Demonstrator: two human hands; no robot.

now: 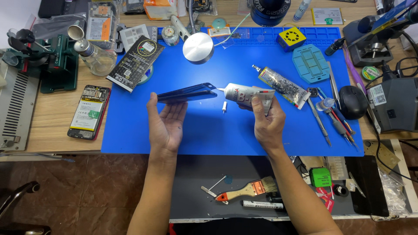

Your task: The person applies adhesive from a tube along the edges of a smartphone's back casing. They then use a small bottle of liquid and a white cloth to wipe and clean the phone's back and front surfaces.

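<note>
I've got my left hand [167, 122] palm up over the blue work mat [130, 139], fingers spread wide, with the dark phone back panel [187, 92] resting edge-on across the fingertips, held nearly level above the mat. My right hand [267, 122] is wrapped around the white glue tube [246, 94], fingers folded tight on its crimped end, nozzle pointing left and sitting just beside the panel's right edge; whether the tip touches it I can't tell. The tube's small white cap [224, 107] lies on the mat just below the nozzle.

Containers now. A second glue tube [281, 86], clear with dark print, lies diagonally on the mat to the right, its cap on. A glass bottle [93, 56] lies tipped on the wooden desk at upper left, metal top on, clear inside; I can't make out a liquid level. A small clear dropper bottle [325, 104] sits among the tweezers at the right edge of the mat. The opened phone [89, 112], back off, battery showing inside its shell, lies left of the mat. A paintbrush [246, 190] rests on the lower shelf between my forearms.
</note>
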